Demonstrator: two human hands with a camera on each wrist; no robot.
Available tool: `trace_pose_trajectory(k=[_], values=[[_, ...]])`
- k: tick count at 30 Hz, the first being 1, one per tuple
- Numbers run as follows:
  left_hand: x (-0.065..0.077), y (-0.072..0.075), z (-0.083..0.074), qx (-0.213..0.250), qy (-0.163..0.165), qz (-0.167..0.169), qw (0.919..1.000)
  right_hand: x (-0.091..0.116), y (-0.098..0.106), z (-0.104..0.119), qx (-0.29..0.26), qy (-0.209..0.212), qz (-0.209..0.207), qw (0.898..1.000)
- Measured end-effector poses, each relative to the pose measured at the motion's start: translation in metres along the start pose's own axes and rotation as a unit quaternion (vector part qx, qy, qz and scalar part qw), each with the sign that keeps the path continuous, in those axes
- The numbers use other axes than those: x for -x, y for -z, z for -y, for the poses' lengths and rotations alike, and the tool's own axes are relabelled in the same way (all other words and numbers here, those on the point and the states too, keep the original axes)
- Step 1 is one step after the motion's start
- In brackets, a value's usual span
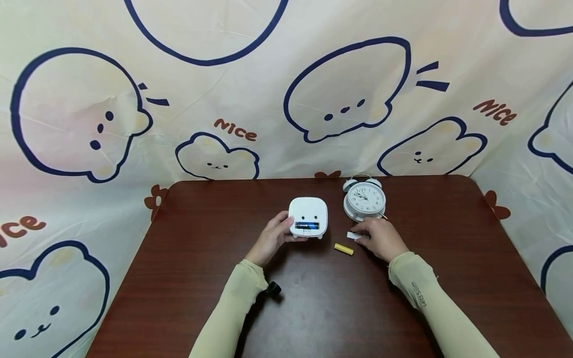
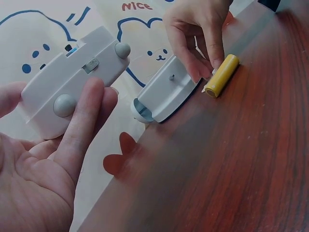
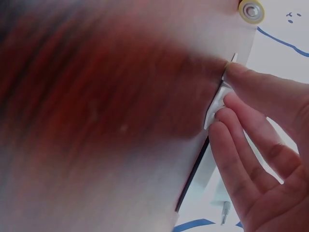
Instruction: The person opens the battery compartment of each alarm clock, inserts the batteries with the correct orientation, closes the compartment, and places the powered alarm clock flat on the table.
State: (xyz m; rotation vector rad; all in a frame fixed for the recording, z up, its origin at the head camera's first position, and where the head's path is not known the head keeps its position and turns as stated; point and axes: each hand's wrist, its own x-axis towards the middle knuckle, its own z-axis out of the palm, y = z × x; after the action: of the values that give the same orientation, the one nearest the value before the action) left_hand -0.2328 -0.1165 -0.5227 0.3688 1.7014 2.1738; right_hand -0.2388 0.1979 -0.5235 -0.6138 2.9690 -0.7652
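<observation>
In the head view, my left hand (image 1: 268, 239) grips a small white square device (image 1: 308, 205) by its left side, thumb in front and fingers below. Its back faces me, and a blue and black battery (image 1: 307, 225) lies in the uncovered slot. The left wrist view shows two round feet under the device (image 2: 50, 87). My right hand (image 1: 381, 239) pinches a small white battery cover (image 1: 354, 235) low over the table, thumb at one end and fingertips along it in the right wrist view. A yellow battery (image 1: 343, 249) lies on the table between the hands.
A white twin-bell alarm clock (image 1: 366, 199) stands just behind my right hand, near the back edge of the brown wooden table (image 1: 215, 214). Cloth (image 1: 268, 99) printed with cartoon animals hangs behind and at the sides. A black wrist-worn piece (image 1: 273, 289) juts from the left sleeve.
</observation>
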Motion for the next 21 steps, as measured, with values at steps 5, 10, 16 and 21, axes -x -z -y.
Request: trace_pose_trajectory(k=[5,10,16,21], values=[[-0.0005,-0.0011,0.0003,-0.001,0.001,-0.004,1.0,-0.0016,-0.0002,-0.0014,0.006,-0.002,0.005,1.0],[-0.0014,-0.0017,0.0,0.001,0.0,-0.002,1.0,-0.0029,-0.0007,-0.0021,0.012,0.003,0.002,1.0],[-0.0024,-0.0019,0.0004,0.002,-0.002,0.001,1.0,-0.003,0.0014,-0.0016,0.017,0.002,-0.005,1.0],[-0.0018,-0.0022,0.0006,0.001,0.001,0.0,1.0,-0.0014,0.0007,-0.0004,0.044,0.009,-0.02,0.999]])
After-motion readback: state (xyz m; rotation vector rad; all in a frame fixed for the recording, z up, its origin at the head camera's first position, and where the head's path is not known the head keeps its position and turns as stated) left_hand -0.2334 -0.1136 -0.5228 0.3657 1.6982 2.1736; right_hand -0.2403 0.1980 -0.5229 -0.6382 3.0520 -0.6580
